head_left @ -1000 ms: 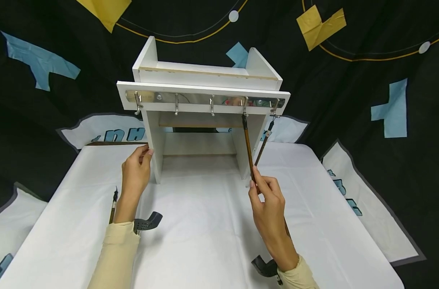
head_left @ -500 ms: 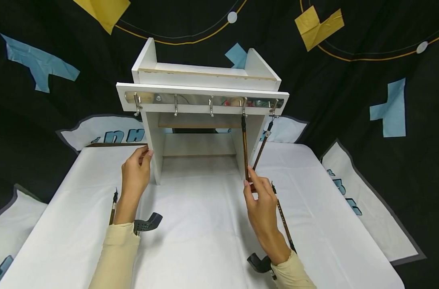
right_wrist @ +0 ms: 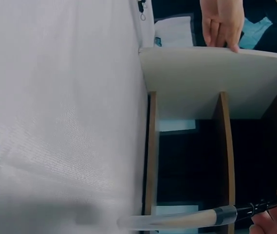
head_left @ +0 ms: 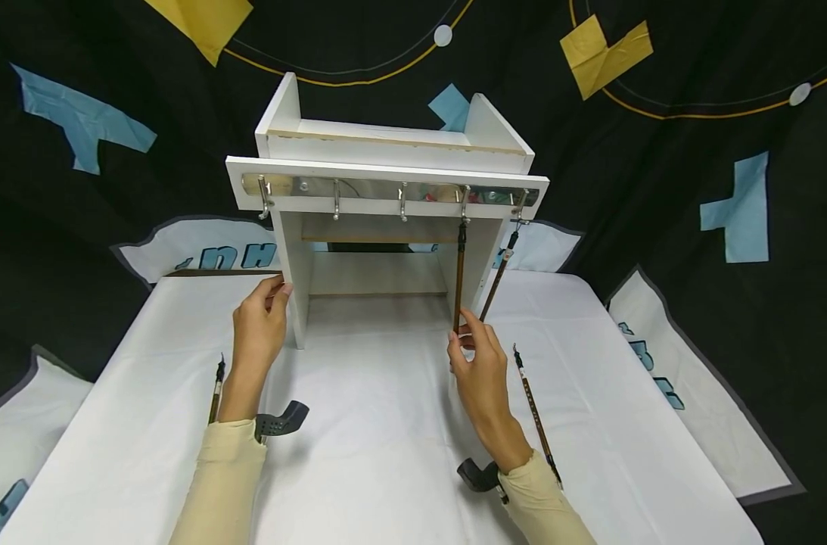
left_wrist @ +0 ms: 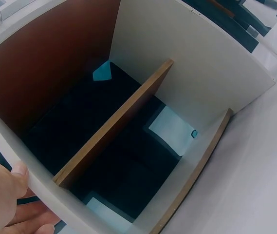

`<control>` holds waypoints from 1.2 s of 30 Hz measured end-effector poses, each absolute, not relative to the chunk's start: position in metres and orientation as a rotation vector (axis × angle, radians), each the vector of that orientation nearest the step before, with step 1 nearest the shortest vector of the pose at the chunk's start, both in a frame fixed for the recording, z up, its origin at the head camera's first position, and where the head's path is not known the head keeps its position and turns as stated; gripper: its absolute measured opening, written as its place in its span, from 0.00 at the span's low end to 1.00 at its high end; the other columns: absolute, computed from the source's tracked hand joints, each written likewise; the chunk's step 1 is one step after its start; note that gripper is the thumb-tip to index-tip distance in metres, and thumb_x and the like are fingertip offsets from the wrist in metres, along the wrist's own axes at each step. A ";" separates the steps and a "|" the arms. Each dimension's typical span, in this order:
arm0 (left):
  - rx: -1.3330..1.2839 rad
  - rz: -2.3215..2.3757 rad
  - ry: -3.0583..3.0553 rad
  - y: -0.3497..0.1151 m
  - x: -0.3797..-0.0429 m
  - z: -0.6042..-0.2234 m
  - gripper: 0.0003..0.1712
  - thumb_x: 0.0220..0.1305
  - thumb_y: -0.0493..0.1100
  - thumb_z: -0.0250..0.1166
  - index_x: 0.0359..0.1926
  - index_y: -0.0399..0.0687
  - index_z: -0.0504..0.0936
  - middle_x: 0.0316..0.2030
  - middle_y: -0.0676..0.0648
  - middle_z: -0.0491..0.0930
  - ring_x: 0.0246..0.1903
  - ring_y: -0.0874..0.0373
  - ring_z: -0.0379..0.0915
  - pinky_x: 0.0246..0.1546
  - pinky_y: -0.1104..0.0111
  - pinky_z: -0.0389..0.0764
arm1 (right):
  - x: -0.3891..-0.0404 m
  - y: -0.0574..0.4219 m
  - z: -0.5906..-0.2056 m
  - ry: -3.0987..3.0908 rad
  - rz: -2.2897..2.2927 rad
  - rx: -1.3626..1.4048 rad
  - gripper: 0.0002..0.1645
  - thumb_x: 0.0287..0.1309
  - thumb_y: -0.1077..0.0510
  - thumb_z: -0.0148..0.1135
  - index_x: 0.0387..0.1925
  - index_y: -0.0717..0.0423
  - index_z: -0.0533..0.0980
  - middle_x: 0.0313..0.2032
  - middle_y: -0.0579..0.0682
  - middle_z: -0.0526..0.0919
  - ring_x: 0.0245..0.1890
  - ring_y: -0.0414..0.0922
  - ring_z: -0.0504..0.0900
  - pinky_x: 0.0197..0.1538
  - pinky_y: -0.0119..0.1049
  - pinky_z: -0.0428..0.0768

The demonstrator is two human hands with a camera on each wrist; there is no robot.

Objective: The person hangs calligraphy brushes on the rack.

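Note:
My left hand (head_left: 259, 325) grips the front edge of the left side panel (head_left: 292, 280) of a white shelf rack, thumb on the near side. My right hand (head_left: 483, 386) holds the lower part of a brown calligraphy brush (head_left: 460, 272). That brush stands nearly vertical, its top end at the fourth hook (head_left: 465, 204). In the right wrist view its pale bristles (right_wrist: 196, 219) show inside a clear sleeve, with fingers around the dark part beside them. A second calligraphy brush (head_left: 499, 276) hangs tilted from the rightmost hook (head_left: 520, 204).
Another brush (head_left: 537, 416) lies on the white tablecloth (head_left: 386, 454) to the right. One more brush (head_left: 216, 390) lies beside the left forearm, partly hidden by it. Bare hooks (head_left: 336, 199) line the left part of the rail. A black curtain (head_left: 658, 189) stands behind the table.
My right hand has moved left and slightly down, and the held brush has swung from slanted to nearly vertical. The brush on the right of the table has come into view. My left hand stays put.

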State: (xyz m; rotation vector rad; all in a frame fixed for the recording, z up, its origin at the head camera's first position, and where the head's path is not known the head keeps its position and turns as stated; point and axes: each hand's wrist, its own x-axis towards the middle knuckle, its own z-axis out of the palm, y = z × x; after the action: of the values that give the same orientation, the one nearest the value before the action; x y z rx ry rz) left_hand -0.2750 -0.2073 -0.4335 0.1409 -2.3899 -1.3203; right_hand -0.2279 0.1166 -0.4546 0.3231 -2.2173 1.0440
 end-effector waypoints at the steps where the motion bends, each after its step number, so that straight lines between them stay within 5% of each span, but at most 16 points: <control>1: 0.139 -1.321 -2.389 -0.207 -0.275 -0.434 0.28 0.85 0.55 0.51 0.72 0.43 0.75 0.63 0.34 0.81 0.61 0.36 0.80 0.63 0.40 0.79 | -0.230 0.116 -0.455 -2.222 1.051 0.320 0.28 0.71 0.64 0.66 0.69 0.61 0.75 0.45 0.59 0.84 0.42 0.52 0.89 0.38 0.46 0.89; 12: 0.154 -1.324 -2.389 -0.207 -0.274 -0.434 0.28 0.85 0.55 0.51 0.72 0.43 0.75 0.63 0.35 0.82 0.61 0.37 0.80 0.62 0.40 0.79 | -0.251 0.109 -0.461 -2.282 1.103 0.305 0.24 0.72 0.64 0.65 0.65 0.68 0.76 0.45 0.61 0.85 0.46 0.56 0.88 0.50 0.51 0.88; 36: 0.149 -1.315 -2.387 -0.207 -0.276 -0.435 0.28 0.85 0.54 0.51 0.72 0.41 0.75 0.62 0.34 0.82 0.61 0.37 0.80 0.62 0.41 0.80 | -0.269 0.102 -0.463 -2.325 1.135 0.278 0.22 0.72 0.63 0.64 0.63 0.67 0.77 0.46 0.61 0.85 0.48 0.57 0.86 0.53 0.55 0.86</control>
State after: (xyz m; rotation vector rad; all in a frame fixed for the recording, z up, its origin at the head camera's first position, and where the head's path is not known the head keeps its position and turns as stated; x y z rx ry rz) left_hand -0.2757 -0.2073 -0.4347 0.1489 -2.3870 -1.3149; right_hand -0.2693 0.1018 -0.4632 0.2775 -2.3255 1.1352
